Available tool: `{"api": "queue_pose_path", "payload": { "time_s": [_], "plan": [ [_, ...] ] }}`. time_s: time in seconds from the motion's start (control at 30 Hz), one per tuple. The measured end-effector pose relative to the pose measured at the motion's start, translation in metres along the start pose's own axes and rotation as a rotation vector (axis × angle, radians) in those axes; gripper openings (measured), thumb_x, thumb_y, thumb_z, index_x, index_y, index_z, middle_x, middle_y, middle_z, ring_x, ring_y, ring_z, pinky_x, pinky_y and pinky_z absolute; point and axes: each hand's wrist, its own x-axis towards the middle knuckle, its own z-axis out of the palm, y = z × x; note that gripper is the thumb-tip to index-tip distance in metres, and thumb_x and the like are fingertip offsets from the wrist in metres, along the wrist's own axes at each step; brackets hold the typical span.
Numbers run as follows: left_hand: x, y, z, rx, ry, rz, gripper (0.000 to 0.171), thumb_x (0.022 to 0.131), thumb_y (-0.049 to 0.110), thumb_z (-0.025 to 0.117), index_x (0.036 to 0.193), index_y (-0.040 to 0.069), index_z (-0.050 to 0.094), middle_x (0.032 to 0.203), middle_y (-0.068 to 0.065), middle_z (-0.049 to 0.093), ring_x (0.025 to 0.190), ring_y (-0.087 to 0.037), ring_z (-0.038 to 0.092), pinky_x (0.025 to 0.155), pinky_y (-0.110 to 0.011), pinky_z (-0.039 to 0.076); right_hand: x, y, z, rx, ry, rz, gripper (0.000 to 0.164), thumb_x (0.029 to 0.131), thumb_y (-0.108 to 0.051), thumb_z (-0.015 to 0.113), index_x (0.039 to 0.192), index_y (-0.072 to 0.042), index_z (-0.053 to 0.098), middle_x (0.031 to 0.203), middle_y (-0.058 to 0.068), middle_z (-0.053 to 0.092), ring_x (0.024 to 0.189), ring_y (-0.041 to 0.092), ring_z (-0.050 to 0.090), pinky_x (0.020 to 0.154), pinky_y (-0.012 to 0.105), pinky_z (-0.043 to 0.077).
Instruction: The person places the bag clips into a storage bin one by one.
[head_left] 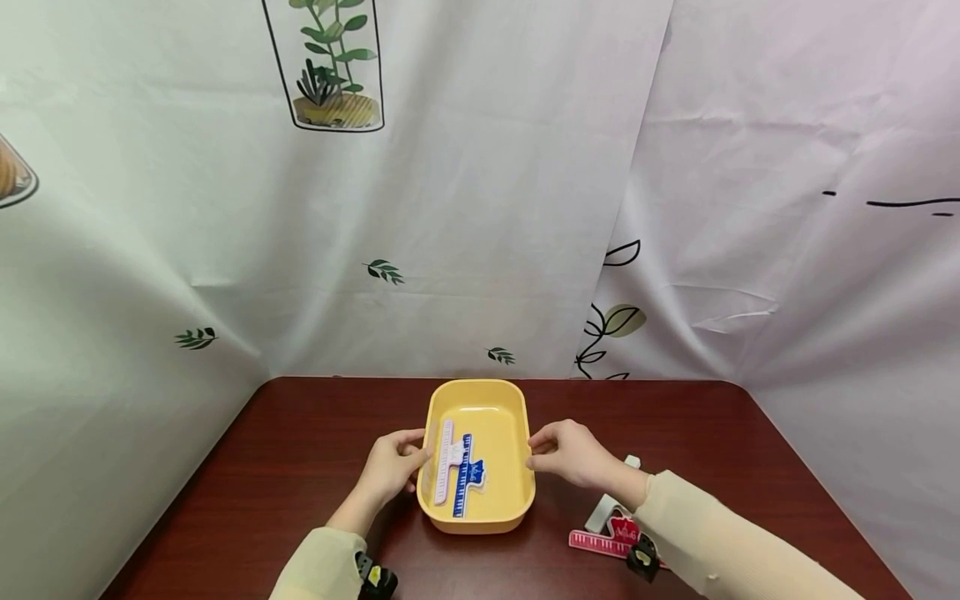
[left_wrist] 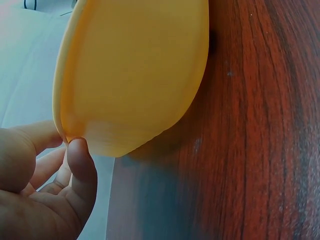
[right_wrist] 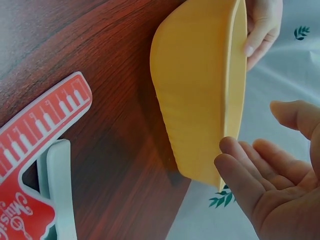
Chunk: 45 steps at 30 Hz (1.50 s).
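Observation:
A yellow plastic tray [head_left: 504,492] stands between both hands at the middle of the table. Inside lie a pale pink clip [head_left: 444,467] and a blue clip [head_left: 462,479], both with a piano-key pattern. My left hand [head_left: 387,468] pinches the tray's left rim between thumb and fingers, as the left wrist view shows up close. At the opposite side, my right hand [right_wrist: 280,185] has its fingertips right at the rim, the thumb raised apart and the fingers loosely extended. Beneath the right forearm lies a red clip [right_wrist: 47,120] printed with piano keys and "Music", partly hidden in the head view.
A white clip-like piece [right_wrist: 61,185] lies against the red clip at the right of the dark red wooden table [head_left: 322,433]. A pale printed curtain [head_left: 480,208] hangs behind the table's far edge and along its sides.

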Motion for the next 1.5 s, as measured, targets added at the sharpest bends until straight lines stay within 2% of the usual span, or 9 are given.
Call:
{"api": "queue_pose_path", "payload": {
  "time_s": [0.33, 0.77, 1.03, 1.37, 1.5],
  "plan": [
    [0.003, -0.003, -0.001, 0.001, -0.003, 0.008, 0.041, 0.088, 0.009, 0.064, 0.126, -0.003, 0.056, 0.075, -0.009, 0.059, 0.051, -0.014, 0.051, 0.041, -0.025, 0.047, -0.005, 0.002, -0.003, -0.063, 0.016, -0.019, 0.027, 0.080, -0.020, 0.072, 0.096, 0.003, 0.070, 0.084, 0.004, 0.068, 0.074, 0.015, 0.061, 0.061, 0.025, 0.053],
    [0.003, -0.004, -0.001, 0.008, -0.006, 0.004, 0.041, 0.087, 0.010, 0.065, 0.126, -0.002, 0.057, 0.075, -0.008, 0.059, 0.052, -0.014, 0.051, 0.042, -0.026, 0.048, -0.011, 0.008, -0.008, -0.110, -0.007, -0.046, 0.028, 0.079, -0.021, 0.072, 0.096, 0.001, 0.070, 0.086, 0.004, 0.070, 0.074, 0.011, 0.061, 0.062, 0.024, 0.053],
    [0.003, -0.003, -0.001, 0.001, -0.005, -0.014, 0.041, 0.087, 0.010, 0.065, 0.126, -0.001, 0.057, 0.076, -0.008, 0.059, 0.052, -0.014, 0.051, 0.043, -0.026, 0.048, -0.015, 0.012, -0.009, -0.106, -0.026, -0.039, 0.032, 0.080, -0.023, 0.072, 0.098, 0.003, 0.069, 0.087, 0.005, 0.069, 0.076, 0.014, 0.062, 0.061, 0.024, 0.053],
    [0.004, -0.005, 0.000, 0.000, -0.009, -0.012, 0.041, 0.087, 0.011, 0.065, 0.126, -0.001, 0.057, 0.075, -0.008, 0.060, 0.051, -0.014, 0.051, 0.043, -0.026, 0.048, -0.021, 0.020, -0.014, -0.162, -0.013, -0.056, 0.028, 0.080, -0.025, 0.071, 0.095, -0.002, 0.070, 0.087, 0.003, 0.069, 0.072, 0.009, 0.058, 0.059, 0.022, 0.049],
    [0.004, -0.004, 0.000, 0.001, -0.006, -0.006, 0.041, 0.087, 0.010, 0.064, 0.126, -0.001, 0.057, 0.075, -0.008, 0.060, 0.051, -0.014, 0.051, 0.043, -0.027, 0.048, -0.022, 0.023, -0.017, -0.186, -0.014, -0.046, 0.024, 0.083, -0.024, 0.069, 0.095, -0.003, 0.071, 0.090, 0.004, 0.069, 0.075, 0.010, 0.058, 0.060, 0.022, 0.049]
  ]
}}
